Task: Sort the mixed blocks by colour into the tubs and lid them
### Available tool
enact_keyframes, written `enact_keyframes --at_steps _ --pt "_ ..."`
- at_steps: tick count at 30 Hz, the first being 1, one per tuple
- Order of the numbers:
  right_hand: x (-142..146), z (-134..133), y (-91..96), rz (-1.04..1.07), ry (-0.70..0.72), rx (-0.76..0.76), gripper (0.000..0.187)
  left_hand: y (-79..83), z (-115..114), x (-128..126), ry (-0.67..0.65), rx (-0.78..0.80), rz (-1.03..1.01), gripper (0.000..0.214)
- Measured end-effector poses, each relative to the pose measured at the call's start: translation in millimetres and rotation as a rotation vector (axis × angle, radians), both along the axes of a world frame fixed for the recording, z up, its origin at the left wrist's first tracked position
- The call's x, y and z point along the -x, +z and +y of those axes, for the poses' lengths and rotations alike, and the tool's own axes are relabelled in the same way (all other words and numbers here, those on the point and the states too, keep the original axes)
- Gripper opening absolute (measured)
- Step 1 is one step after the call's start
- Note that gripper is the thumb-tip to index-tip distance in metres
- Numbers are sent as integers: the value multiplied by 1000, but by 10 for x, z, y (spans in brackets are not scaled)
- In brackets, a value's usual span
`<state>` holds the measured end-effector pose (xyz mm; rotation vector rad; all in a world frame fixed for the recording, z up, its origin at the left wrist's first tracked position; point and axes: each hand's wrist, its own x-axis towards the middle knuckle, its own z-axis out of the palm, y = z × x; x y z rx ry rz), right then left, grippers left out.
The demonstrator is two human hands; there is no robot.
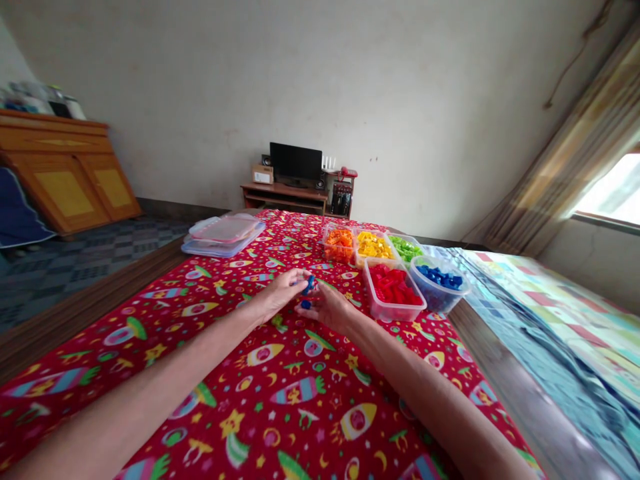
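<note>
Over the middle of the red patterned cloth point(270, 400), my two hands come together around small blue plastic pieces. My left hand point(284, 291) pinches a blue toy piece point(309, 285) between thumb and fingers. Its exact shape is too small to make out. My right hand point(331, 308) touches the same piece from the right with its upper fingers. A second blue piece point(305, 305) sits at the lower fingertips of my right hand. To the right of that hand are a box of red pieces point(394, 285) and a round tub of blue pieces point(440, 277).
Behind these stand boxes of orange pieces point(340, 244), yellow pieces point(374, 245) and green pieces point(405, 249). Stacked plastic lids point(223, 235) lie at the far left of the cloth. A bed point(550, 313) adjoins on the right. A monitor point(295, 163) stands on a desk beyond.
</note>
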<state>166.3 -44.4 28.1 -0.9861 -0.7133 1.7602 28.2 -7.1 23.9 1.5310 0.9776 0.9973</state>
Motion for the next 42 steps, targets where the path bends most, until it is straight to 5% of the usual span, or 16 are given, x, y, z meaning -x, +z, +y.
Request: enact_keyframes --at_steps 7,13,18,23,31,36,39,42 --pt "34 63 -106 188 -193 78 21 63 -186 -152 -58 -101 141 55" --pt "-4 55 -52 87 -175 93 26 56 37 -19 -105 -157 59 67" --pt "-45 55 -7 48 -135 131 32 269 214 369 -204 -272 484 45" --pt "-176 77 168 49 -87 103 36 439 119 538 -442 -230 990 28" --pt "-634 95 553 16 14 -132 51 291 -50 345 -359 -186 869 18" --pt "-948 101 760 -375 -260 -403 57 225 59 389 -376 -149 786 13" --pt "-1302 125 866 -913 -506 -569 60 189 152 383 -326 -172 701 16" --pt "-1744 165 911 -1548 -672 -536 65 147 204 338 -233 -213 571 20"
